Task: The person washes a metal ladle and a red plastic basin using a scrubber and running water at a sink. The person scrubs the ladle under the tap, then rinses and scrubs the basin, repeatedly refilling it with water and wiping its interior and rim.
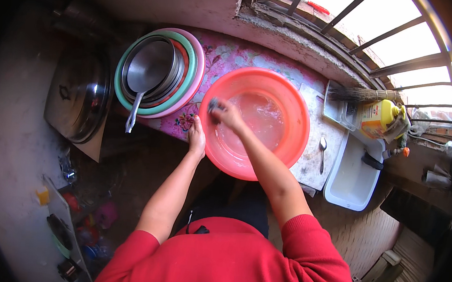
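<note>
In front of me stands a large coral-red plastic basin (pixel 294 106) with some cloudy water (pixel 260 121) in its bottom. My left hand (pixel 197 139) grips the basin's rim at its left side, thumb upward. Inside, my right hand (pixel 229 116) presses a dark grey scrubbing pad (pixel 215 106) against the left inner wall. The pad and the fingers around it are blurred, so its exact kind is hard to tell.
Left of the basin is a stack of bowls (pixel 195 54) topped by a metal saucepan (pixel 147 66). A spoon (pixel 322 147) lies on a white board (pixel 312 165). Further right are a pale tub (pixel 348 202), a yellow bottle (pixel 381 115), a straw brush (pixel 364 95) and a barred window (pixel 405 66).
</note>
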